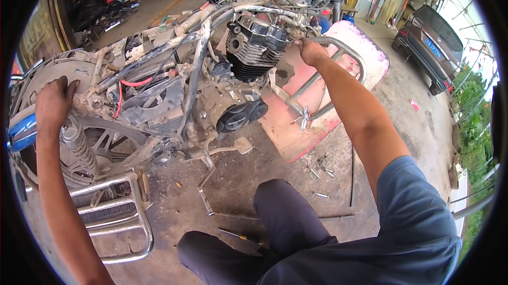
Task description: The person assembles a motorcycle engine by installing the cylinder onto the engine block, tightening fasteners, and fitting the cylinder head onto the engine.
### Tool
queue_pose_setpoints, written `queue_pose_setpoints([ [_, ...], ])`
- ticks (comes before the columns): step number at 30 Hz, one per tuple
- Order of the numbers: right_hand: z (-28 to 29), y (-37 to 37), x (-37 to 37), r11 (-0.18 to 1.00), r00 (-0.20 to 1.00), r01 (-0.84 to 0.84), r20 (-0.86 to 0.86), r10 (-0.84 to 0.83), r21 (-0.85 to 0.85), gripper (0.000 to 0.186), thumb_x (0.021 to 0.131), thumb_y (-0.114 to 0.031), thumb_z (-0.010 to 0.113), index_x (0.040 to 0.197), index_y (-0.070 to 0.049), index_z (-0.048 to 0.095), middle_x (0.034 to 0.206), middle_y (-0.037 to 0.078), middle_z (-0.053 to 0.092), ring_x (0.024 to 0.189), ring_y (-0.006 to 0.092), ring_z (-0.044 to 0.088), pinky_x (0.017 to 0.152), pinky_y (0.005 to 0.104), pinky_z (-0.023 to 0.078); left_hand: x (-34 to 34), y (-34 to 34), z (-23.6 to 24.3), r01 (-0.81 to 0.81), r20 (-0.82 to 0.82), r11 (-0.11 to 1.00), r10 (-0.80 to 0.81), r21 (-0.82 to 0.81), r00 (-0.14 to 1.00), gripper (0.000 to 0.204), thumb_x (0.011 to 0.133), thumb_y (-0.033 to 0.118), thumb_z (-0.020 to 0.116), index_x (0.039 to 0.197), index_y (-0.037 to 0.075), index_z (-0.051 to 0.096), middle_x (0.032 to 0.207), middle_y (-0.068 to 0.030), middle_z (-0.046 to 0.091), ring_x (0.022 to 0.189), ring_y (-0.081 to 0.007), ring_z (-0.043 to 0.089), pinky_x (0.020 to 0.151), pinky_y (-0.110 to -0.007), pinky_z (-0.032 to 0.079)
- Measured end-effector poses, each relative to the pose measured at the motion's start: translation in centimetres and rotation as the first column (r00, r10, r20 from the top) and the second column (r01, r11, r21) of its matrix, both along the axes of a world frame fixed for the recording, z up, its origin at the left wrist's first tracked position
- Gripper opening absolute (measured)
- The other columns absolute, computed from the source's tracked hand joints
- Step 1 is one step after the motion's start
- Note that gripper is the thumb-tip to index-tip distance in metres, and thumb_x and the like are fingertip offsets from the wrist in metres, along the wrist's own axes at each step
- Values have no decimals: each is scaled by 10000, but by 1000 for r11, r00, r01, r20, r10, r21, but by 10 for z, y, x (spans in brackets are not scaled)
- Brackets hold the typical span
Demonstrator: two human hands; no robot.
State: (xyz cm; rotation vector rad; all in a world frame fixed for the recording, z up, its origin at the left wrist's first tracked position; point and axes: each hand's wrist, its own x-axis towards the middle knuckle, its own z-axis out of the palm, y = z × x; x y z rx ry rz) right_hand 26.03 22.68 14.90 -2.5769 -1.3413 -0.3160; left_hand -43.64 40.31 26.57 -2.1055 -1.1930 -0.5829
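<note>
A stripped, dirty motorcycle stands before me, its bare frame point(198, 55) around a finned engine cylinder point(253, 47). At the front of the cylinder, beside a bent metal crash bar point(349, 52), my right hand point(313, 52) is closed; what its fingers pinch is too small to make out. My left hand point(54, 100) rests on the dusty rear part of the motorcycle, thumb apart from the fingers. Below it are a blue panel point(22, 130) and a rear shock absorber point(79, 145). A red cable point(136, 82) runs along the frame, and the engine's side cover point(241, 117) is black.
A worn pink board point(296, 137) lies under the front end. Several bolts point(324, 169), a screwdriver point(241, 236) and a long thin rod point(353, 176) lie on the ground. A chrome rack point(143, 221) sits at lower left. A dark car point(431, 47) is parked at far right.
</note>
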Motion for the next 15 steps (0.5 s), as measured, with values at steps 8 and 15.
queue_pose_setpoints([
  [8, 11, 0, -16, 994, 994, 96, -43, -99, -59, 634, 1089, -553, 301, 1419, -91, 583, 1361, 244, 642, 1294, 415, 593, 1093, 513, 455, -4, 3, -1, -16, -5, 1000, 16, -19, 1000, 413, 973, 387, 662, 855, -9, 644, 840, -260, 673, 862, -465, 650, 775, -549, 506],
  [15, 21, 3, -40, 957, 971, 227, -31, -236, -183, 653, 1088, -548, 306, 1372, -62, 638, 1434, 201, 615, 1345, 358, 578, 1111, 495, 447, -5, 11, -10, 5, 37, 1000, -5, -2, 999, 402, 957, 370, 682, 838, -12, 651, 830, -249, 670, 856, -454, 646, 776, -540, 506],
])
